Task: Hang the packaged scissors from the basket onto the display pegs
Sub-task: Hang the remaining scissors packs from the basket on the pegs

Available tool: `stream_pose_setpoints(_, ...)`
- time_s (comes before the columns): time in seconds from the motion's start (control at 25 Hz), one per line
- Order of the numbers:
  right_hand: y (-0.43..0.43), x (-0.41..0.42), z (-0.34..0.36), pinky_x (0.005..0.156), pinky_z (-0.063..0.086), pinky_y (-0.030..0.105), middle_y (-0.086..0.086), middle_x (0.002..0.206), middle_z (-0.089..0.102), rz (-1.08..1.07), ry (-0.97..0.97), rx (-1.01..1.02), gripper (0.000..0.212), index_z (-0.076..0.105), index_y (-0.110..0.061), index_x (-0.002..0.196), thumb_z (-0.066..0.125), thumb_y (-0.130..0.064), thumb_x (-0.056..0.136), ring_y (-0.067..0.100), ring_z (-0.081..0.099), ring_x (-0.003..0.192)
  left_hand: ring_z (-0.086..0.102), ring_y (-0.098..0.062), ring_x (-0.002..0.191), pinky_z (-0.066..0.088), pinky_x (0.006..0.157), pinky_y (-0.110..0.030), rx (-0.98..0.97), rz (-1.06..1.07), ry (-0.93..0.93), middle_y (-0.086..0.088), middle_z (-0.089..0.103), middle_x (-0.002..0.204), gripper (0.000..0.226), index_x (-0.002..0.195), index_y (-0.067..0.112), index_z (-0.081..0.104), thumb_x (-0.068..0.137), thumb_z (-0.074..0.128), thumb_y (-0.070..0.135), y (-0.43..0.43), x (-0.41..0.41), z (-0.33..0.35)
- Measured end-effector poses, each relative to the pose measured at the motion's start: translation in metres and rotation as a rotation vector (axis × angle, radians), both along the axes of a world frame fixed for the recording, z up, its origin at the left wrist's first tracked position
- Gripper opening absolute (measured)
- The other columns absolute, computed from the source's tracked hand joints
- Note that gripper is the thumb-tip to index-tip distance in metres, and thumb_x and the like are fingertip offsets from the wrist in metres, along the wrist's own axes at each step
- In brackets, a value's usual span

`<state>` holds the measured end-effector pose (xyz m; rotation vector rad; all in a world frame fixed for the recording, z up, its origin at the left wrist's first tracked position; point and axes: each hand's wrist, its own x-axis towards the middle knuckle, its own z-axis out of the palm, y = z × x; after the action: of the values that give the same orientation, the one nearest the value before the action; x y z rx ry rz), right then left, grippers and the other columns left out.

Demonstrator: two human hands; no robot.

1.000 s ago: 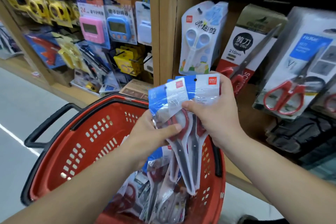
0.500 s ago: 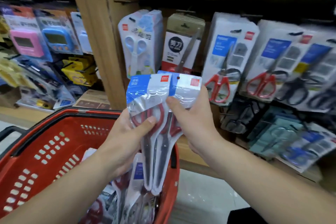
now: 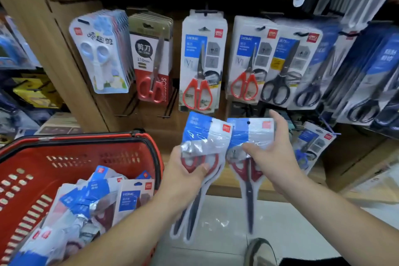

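You were between pick and hang: your left hand (image 3: pixel 185 170) gripped one red-handled scissors pack (image 3: pixel 203 136), and your right hand (image 3: pixel 278 157) pinched another pack (image 3: pixel 250 134), thumb in front, both just past the red basket's (image 3: pixel 86 153) right rim. Next, I judge, its hang hole needed lining up on a bare peg (image 3: pixel 168 110).

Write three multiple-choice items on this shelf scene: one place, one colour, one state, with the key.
1. The red basket sits: A. at lower right B. at lower left C. on a peg
2. Handles in the right hand's pack are: A. yellow B. green C. red
3. The left hand's grip holds: A. nothing B. a scissors pack C. the basket handle
Key: B, basket fills the lower left; C, red shows through the plastic; B, its thumb lies across the pack.
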<state>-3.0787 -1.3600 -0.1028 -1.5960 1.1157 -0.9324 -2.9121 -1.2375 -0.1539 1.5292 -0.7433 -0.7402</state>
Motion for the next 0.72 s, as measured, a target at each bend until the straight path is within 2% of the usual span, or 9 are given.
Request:
stream_pose_setpoints(0.08,-0.006,-0.002,-0.018,0.087,0.033,-0.005,-0.018,0.143,0.046,0.02,0.118,-0.059,0.091,0.031,-0.03,0.16,0.077,0.0,0.088,-0.008,0.047,0.119,0.076,-0.015,0.104,0.059,0.088,-0.026,0.036,0.043,0.052,0.002,0.079,0.108,0.036,0.123,0.018,0.066,0.091,0.079,0.006,-0.004,-0.006,-0.02)
stream_pose_setpoints(0.16,-0.008,0.008,-0.039,0.087,0.028,-0.004,-0.015,0.14,0.043,0.041,0.18,-0.045,0.087,0.031,-0.027,0.162,0.076,-0.003,0.092,0.001,0.044,0.127,0.076,-0.015,0.103,0.06,0.088,-0.026,0.03,0.106,0.088,0.005,0.08,0.105,0.033,0.119,0.019,0.069,0.092,0.077,0.003,-0.005,-0.011,-0.035)
stream_pose_setpoints(0.28,-0.018,0.03,-0.063,0.086,0.03,0.009,-0.012,0.134,0.043,0.123,0.257,-0.003,0.091,0.009,-0.025,0.168,0.068,-0.011,0.1,0.005,0.044,0.119,0.076,-0.008,0.099,0.059,0.086,-0.022,0.035,0.2,0.095,0.008,0.08,0.103,0.03,0.116,0.02,0.069,0.092,0.078,0.004,-0.006,-0.012,-0.052)
stream_pose_setpoints(0.36,-0.027,0.041,-0.071,0.082,0.031,0.012,-0.008,0.129,0.046,0.118,0.267,0.02,0.083,0.005,-0.019,0.168,0.059,-0.014,0.105,0.008,0.045,0.112,0.074,-0.001,0.095,0.055,0.079,-0.011,0.062,0.24,0.073,0.009,0.079,0.103,0.031,0.116,0.02,0.068,0.092,0.079,0.004,-0.007,-0.008,-0.061)
stream_pose_setpoints(0.44,-0.034,0.05,-0.078,0.087,0.032,0.015,-0.005,0.133,0.048,0.061,0.254,0.027,0.069,0.016,-0.017,0.166,0.053,-0.015,0.108,0.011,0.048,0.116,0.072,0.003,0.095,0.053,0.077,-0.007,0.083,0.244,0.072,0.01,0.077,0.107,0.036,0.121,0.023,0.065,0.091,0.08,0.008,-0.01,-0.003,-0.065)
stream_pose_setpoints(0.52,-0.041,0.061,-0.083,0.098,0.036,0.019,-0.004,0.139,0.051,-0.012,0.173,0.045,0.058,0.03,-0.016,0.158,0.057,-0.012,0.106,0.014,0.056,0.121,0.071,0.004,0.094,0.051,0.075,-0.005,0.093,0.262,0.089,0.009,0.075,0.109,0.037,0.121,0.024,0.062,0.091,0.081,0.012,-0.014,0.0,-0.069)
stream_pose_setpoints(0.56,-0.043,0.065,-0.083,0.1,0.039,0.022,-0.005,0.135,0.057,-0.051,0.107,0.082,0.058,0.034,-0.017,0.155,0.061,-0.01,0.103,0.01,0.061,0.115,0.071,0.003,0.094,0.051,0.074,-0.005,0.092,0.275,0.088,0.008,0.074,0.108,0.037,0.121,0.024,0.062,0.091,0.081,0.012,-0.016,0.001,-0.071)
stream_pose_setpoints(0.64,-0.046,0.069,-0.083,0.099,0.046,0.027,-0.015,0.113,0.066,-0.118,0.019,0.161,0.058,0.042,-0.018,0.15,0.068,-0.008,0.099,-0.003,0.063,0.098,0.072,0.001,0.097,0.053,0.077,-0.009,0.09,0.285,0.079,0.01,0.074,0.108,0.038,0.122,0.025,0.063,0.091,0.081,0.014,-0.016,0.002,-0.073)
stream_pose_setpoints(0.72,-0.052,0.067,-0.09,0.102,0.054,0.04,-0.012,0.106,0.072,-0.154,0.011,0.173,0.041,0.06,-0.023,0.13,0.072,-0.008,0.094,0.008,0.069,0.097,0.072,0.003,0.098,0.054,0.08,-0.011,0.101,0.275,0.06,0.013,0.074,0.111,0.041,0.125,0.027,0.062,0.091,0.082,0.016,-0.015,0.003,-0.073)
